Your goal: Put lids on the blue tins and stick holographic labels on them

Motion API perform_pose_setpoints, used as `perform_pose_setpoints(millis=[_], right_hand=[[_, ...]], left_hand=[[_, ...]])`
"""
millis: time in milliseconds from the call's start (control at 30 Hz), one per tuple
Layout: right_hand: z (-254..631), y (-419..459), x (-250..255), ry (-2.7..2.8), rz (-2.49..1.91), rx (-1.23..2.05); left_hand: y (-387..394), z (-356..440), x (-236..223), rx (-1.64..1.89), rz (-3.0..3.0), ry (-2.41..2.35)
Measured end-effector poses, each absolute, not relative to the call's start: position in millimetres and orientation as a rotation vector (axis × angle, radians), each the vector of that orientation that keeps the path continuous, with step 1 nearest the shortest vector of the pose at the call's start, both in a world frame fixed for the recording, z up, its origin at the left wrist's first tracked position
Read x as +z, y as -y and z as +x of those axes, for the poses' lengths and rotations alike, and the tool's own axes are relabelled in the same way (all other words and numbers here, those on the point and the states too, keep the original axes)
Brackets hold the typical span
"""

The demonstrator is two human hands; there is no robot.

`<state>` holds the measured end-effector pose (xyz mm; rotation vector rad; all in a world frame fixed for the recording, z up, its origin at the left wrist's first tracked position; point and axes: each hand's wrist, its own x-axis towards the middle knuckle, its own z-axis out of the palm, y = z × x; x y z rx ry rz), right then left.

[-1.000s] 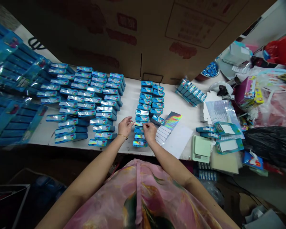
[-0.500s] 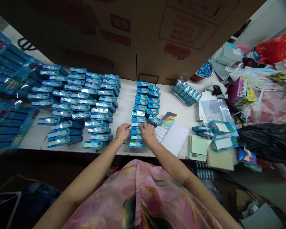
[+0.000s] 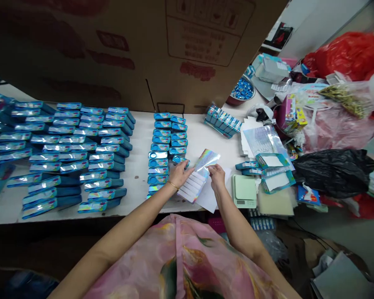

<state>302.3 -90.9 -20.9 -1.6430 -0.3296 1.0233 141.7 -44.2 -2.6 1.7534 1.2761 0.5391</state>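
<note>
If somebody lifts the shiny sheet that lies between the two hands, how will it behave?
The shiny sheet will probably bend easily, because it looks thin and flat. It is likely light, with hardly any thickness visible. Its glossy, reflective face may be a little slippery.

Tabletop (image 3: 140, 145): white surface, small dark marks near the front edge. At left, closely set rows of upright blue boxes (image 3: 71, 157). At centre, two adjoining columns of blue cases (image 3: 158, 148), the left one longer. At the rear, a large cardboard carton (image 3: 127, 62) with red markings. Right of the columns, a white sheet (image 3: 210, 201), partly covered by an iridescent sticker sheet (image 3: 197, 182). Behind these, a clear-wrapped bundle of small boxes (image 3: 223, 121), set at a slant. Rear right, a bowl of small blue pieces (image 3: 243, 90). Front right, a pale green scale (image 3: 244, 188); just behind it, two blue packs (image 3: 249, 168), side by side.
</note>
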Motion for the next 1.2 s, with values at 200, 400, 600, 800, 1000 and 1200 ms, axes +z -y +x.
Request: perform_pose_setpoints(millis=[200, 400, 600, 800, 1000, 1200], right_hand=[[320, 121, 3, 0.678, -1.696, 0.784], [326, 103, 28, 2.134, -1.708, 0.101], [336, 92, 21, 2.621, -1.332, -0.056], [339, 113, 40, 2.538, -1.497, 0.2], [322, 134, 83, 1.636, -1.771, 0.787], [283, 120, 72, 0.762, -1.636, 1.299]], left_hand=[[51, 167, -13, 0.327, 1.689, -1.199], [50, 170, -2, 0.403, 1.685, -1.151], [53, 167, 0, 0.383, 1.435, -1.04], [48, 170, -11, 0.327, 1.566, -1.16], [47, 167, -17, 0.537, 1.71, -1.276], [74, 127, 4, 0.669, 0.948, -1.09]])
